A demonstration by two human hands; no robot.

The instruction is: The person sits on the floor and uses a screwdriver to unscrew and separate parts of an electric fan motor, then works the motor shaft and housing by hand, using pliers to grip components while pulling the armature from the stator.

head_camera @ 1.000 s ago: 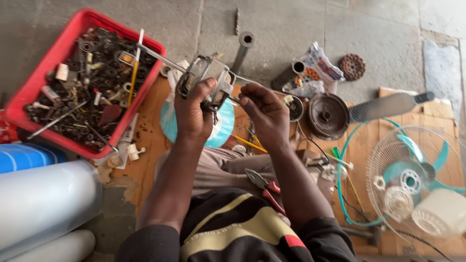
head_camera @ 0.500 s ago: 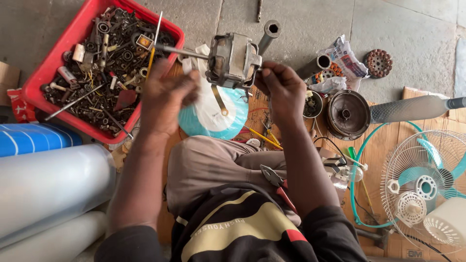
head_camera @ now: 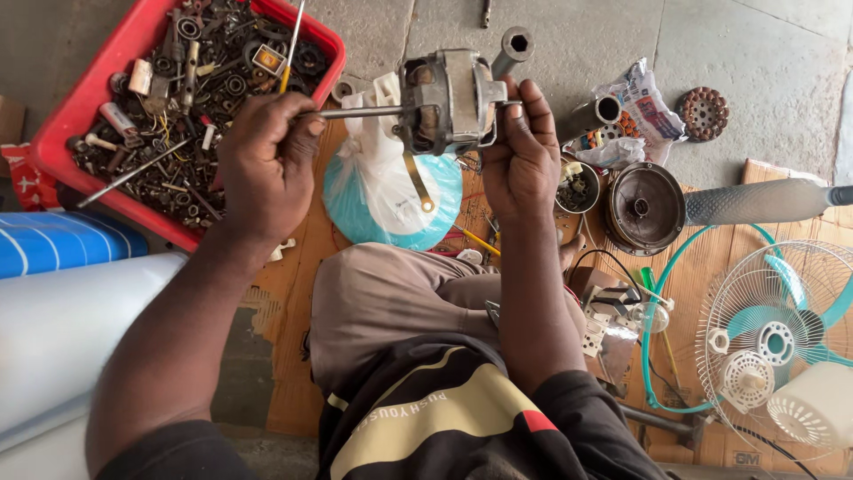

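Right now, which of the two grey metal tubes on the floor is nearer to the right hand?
The tube just above the right hand, its hex opening facing up, almost touches the fingers. The other tube lies farther right, beside the printed bag.

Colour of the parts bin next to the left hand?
Red: the plastic bin of scrap metal parts beside the left hand, shown in the head view.

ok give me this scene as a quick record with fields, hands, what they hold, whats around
left hand: grips the motor's shaft
right hand: fingers on the motor body
motor: held above the lap, shaft pointing left
red tray: upper left, full of small metal parts
bag: white, on a teal disc below the motor
round housing: dark, right of the right hand
fan guard: white with teal blades, lower right
floor: grey concrete, with cardboard under the work area
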